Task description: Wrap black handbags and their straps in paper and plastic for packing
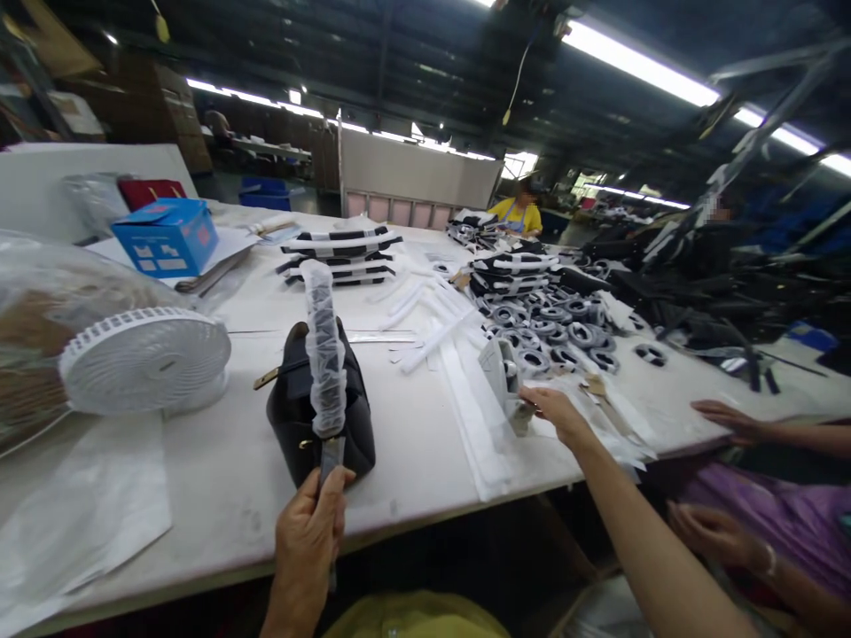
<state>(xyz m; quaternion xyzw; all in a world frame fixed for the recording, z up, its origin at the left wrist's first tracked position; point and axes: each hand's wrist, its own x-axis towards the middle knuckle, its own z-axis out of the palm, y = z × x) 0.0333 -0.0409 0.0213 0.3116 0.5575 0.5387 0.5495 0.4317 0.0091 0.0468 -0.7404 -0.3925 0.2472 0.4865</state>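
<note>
A black handbag stands on the white table, its upright handle wrapped in crinkled white film. My left hand is closed round the grey-covered lower end of the strap, at the bag's near side. A brass-coloured metal piece sticks out at the bag's left. Over to the right, my right hand is at the near edge of a pale tape dispenser. Its thumb and fingers are pinched together there; what lies between them is too small to make out.
White strips lie beside the dispenser. Behind it are a heap of grey rings and stacked wrapped straps. A white fan and blue box stand left. A co-worker's hand rests at the table's right edge.
</note>
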